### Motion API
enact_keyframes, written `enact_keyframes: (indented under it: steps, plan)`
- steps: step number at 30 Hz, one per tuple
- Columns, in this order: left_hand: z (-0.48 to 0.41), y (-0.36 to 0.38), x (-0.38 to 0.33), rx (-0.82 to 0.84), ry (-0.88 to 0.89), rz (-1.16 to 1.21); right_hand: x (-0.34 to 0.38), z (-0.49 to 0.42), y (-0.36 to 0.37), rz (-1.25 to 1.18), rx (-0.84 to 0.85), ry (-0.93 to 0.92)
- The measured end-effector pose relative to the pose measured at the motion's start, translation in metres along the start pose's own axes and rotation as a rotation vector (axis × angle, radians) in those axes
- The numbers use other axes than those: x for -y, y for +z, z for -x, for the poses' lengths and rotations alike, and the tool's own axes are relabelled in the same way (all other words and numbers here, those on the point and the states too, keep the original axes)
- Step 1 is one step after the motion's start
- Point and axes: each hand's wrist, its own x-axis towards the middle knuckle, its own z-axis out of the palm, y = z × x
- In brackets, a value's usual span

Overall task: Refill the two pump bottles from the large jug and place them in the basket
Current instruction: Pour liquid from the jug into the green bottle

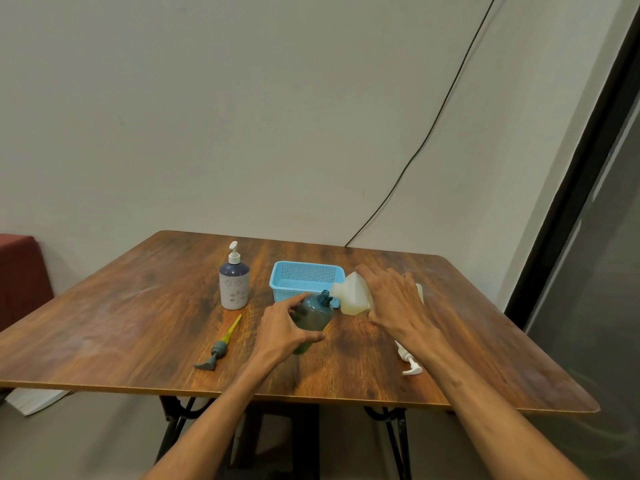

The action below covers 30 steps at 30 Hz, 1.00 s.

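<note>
Wooden table [145, 327] against plain wall [242, 116] | left grip [280, 330] holds teal bottle [313, 315] | right grip [394, 299] tilts jug [353, 296]

The right hand [393, 299] covers much of the tilted jug [355, 295], its forearm hides part of a white pump [408, 362], while both arms leave the frame below.

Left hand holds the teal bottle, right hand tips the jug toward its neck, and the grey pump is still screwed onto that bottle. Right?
Not quite. The head view shows the grey pump lying on the table, off the teal bottle. The left hand holds that bottle, and the right hand tips the jug toward its neck.
</note>
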Motion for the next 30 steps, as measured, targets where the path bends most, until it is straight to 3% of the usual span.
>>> enact_keyframes:
  steps: [30]
  plan:
    - [-0.0002,0.0033,-0.0009,0.008,-0.006,-0.026,-0.0028,0.002,-0.001,0.005,0.028,0.003]
